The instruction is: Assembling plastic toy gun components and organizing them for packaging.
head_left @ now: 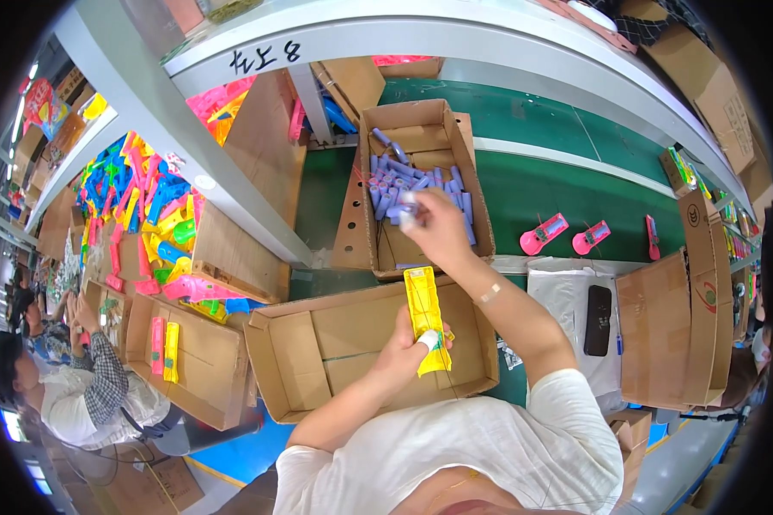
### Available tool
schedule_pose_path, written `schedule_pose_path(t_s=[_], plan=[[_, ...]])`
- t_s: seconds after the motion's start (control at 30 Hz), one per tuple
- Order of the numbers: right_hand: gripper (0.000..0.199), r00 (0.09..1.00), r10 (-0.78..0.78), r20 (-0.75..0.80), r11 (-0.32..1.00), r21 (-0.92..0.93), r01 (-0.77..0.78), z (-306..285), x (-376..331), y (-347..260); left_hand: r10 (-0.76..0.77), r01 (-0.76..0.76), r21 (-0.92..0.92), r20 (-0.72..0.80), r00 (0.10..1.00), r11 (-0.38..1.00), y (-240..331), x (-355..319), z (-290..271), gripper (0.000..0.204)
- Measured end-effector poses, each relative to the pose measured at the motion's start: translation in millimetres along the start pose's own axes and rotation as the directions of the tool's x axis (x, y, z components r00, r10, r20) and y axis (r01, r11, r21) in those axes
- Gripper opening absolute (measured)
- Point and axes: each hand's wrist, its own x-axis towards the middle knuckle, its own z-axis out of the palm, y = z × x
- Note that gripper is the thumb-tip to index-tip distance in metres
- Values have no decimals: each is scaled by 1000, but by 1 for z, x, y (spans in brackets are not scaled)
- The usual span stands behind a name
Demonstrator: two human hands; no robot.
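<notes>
Left hand (404, 343) grips a yellow plastic toy housing (424, 316) near its lower end over an open cardboard tray (318, 360); the stiff, light shell looks easiest held by its edges. Farther off, right hand (434, 225) pinches small purple cylinders (406, 211) above their carton (455, 137).

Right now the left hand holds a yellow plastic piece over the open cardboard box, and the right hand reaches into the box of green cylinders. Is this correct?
Not quite. In the head view, the cylinders in the far box are pale purple, not green. The rest holds: the left hand holds the yellow plastic piece over the open cardboard box, and the right hand reaches into the far box.
</notes>
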Motion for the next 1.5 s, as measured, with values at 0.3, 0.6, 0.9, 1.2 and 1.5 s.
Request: schedule_pose_path(t_s=[0.3,0.6,0.9,1.2,1.5], plan=[[29,950,-298,91,912,-268,311,-62,-123,-70,87,-66,179,-110,990,982,-7,3,1,52],[29,954,-194,227,924,-285,256,-63,-142,-72,94,-94,271,13,995,958,-19,0,-2,57],[25,995,-102,24,974,-201,104,-62,-148,-67,92,-41,305,-156,984,951,-12,-1,3,37],[17,862,495,-112,563,-713,-417,-125,-167,-27,50,-45,112,-42,998,993,-1,-2,0,33],[29,620,778,-107,267,-837,-479,-136,-182,16,-10,7,124,24,1000,992,-5,1,4,28]])
